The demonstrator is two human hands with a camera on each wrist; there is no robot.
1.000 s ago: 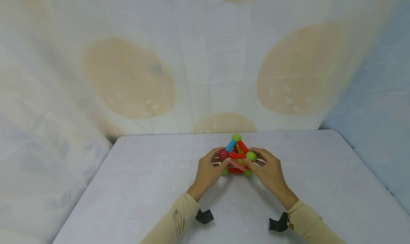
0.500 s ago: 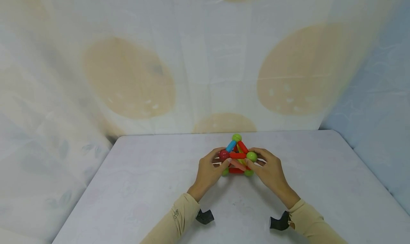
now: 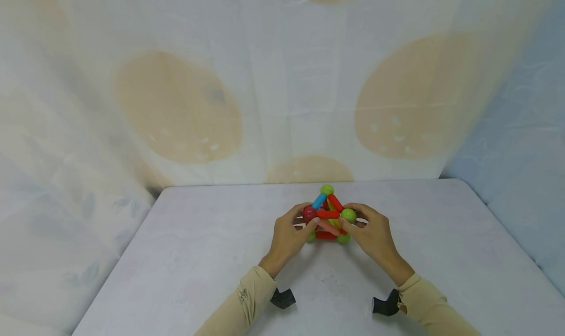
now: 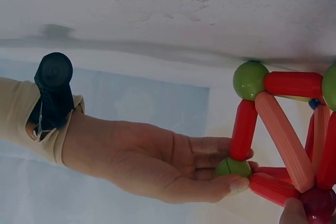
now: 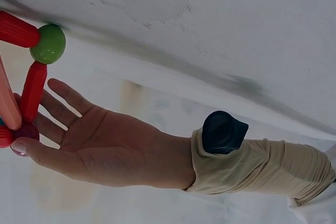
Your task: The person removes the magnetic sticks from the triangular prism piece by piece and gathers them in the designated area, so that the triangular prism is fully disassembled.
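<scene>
Head view: we see a small frame of coloured rods and balls [image 3: 327,216] standing on the pale tabletop [image 3: 185,257], slightly right of centre and about midway between its near and far edges. Our two hands bracket it from the near side. The left hand [image 3: 287,238] comes in from the near left, its thumb tip on the dark red ball [image 3: 308,213] at the frame's left corner, fingers curled round that ball's far side. The right hand [image 3: 375,238] comes in from the near right, thumb and fingers pinching the green ball [image 3: 348,215] at the right corner. The red rod [image 3: 327,214] joining those two balls runs left to right, straight across between the thumbs, so the long axis lies crosswise to us and neither hand is the nearer; each has its own end. A blue rod [image 3: 319,201] and a second red rod [image 3: 335,202] climb to the top green ball [image 3: 327,189], on the far side of the hands. Two more green balls sit low at the base, touching the tabletop. From the left wrist view the right hand's thumb [image 4: 231,184] shows pressed under its green ball [image 4: 232,167].
</scene>
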